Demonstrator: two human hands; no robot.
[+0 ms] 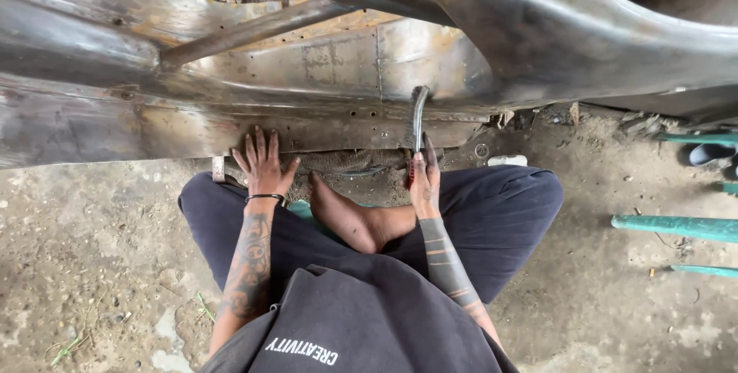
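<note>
Your curved metal tool (417,115) has a red grip and stands near upright, its bent tip against the panel seam. The bare steel body panel (323,73) is rust-stained, low over dirt.

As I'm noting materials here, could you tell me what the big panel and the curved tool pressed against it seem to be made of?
The panel looks like bare sheet metal: grey, dull sheen, brown rust-like staining, small holes. The curved tool in the right hand seems to be steel, grey and glossy; its handle is mostly hidden. The left hand lies flat on the panel.

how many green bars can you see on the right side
4. One short bar at the upper right edge, a stub below it, a long thick bar lower down, and a thin one lowest. More may lie outside the frame.
</note>
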